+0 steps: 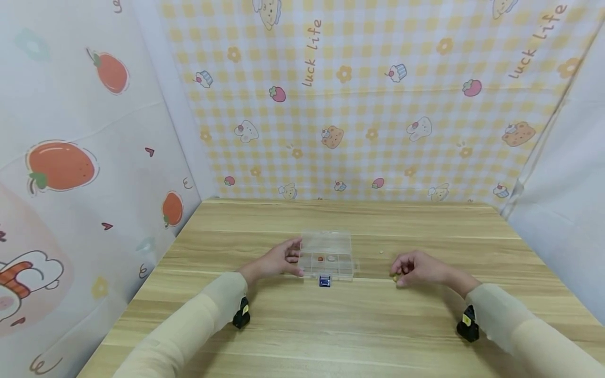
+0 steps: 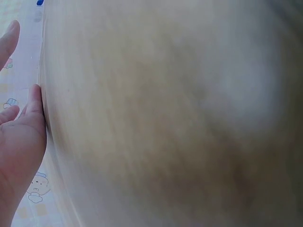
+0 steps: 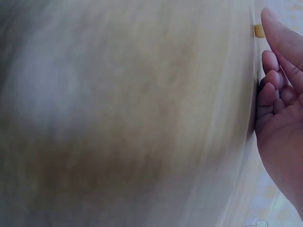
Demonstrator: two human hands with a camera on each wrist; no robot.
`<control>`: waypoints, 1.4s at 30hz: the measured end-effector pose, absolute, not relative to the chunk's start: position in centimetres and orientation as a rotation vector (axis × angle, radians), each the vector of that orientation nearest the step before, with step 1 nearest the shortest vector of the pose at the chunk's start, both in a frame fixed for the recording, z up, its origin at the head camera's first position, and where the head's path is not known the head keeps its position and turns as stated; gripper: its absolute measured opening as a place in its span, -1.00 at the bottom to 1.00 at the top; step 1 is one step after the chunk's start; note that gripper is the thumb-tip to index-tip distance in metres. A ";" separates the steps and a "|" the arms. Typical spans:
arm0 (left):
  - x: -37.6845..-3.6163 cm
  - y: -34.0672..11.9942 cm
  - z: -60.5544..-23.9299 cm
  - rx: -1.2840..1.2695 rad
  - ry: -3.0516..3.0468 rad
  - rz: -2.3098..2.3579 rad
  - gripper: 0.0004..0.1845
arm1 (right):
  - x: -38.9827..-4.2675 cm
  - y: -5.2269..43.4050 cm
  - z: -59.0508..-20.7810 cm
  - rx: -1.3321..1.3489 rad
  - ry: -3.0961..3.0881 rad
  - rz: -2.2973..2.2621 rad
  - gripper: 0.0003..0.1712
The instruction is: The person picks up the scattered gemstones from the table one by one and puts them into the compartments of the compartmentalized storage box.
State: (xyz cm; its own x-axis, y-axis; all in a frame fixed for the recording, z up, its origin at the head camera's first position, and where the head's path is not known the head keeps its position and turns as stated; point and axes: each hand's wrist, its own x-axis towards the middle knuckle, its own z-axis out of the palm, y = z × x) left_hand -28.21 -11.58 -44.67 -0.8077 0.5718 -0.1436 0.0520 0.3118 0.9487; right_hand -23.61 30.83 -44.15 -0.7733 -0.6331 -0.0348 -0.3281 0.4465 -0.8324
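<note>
Clear plastic box w/ small compartments sits on the wooden table, near the middle, lid shut w/ a blue latch on its 6 o'clock edge. Inside, two small bits show thru the lid: an orange bead and a pale bead just beside it at 3 o'clock. Left hand is at the box's 9 o'clock side, fingers loosely spread and fingertips touching that end wall, thumb low by the front corner; left wrist view shows straight fingers against a blurred edge, rest too blurry to read. Right hand rests on the table well apart from the box at its 3 o'clock, fingers curled, thumb and fingers pinching a small yellow bead at the table surface; right wrist view shows the curled fingers and the yellow bead by the fingertip. A tiny white speck lies on the table between box and right hand, toward 12 o'clock of the hand. Both arms wear cream sleeves w/ a black wrist unit on each. Backdrop: yellow checked cloth at 12 o'clock, white cloth w/ orange fruit print at 9 o'clock
</note>
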 end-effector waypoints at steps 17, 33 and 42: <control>-28.0 -11.6 -44.6 0.549 2.141 1.515 0.09 | -23.7 30.8 -44.7 -0.865 2.397 -1.227 -0.76; -27.9 -11.5 -44.8 0.537 2.129 1.535 0.07 | -23.6 30.6 -45.1 -0.887 2.442 -1.212 -0.82; -27.8 -11.5 -44.5 0.553 2.130 1.530 0.08 | -23.4 30.6 -44.8 -0.908 2.450 -1.217 -0.84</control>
State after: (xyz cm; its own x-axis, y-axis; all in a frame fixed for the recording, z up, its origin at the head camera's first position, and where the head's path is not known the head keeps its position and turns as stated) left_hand -27.77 -11.52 -44.48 -0.8147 0.5651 -0.1303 0.0567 0.3012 0.9519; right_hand -23.45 30.55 -44.82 -0.7715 -0.6347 0.0441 -0.4186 0.4542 -0.7864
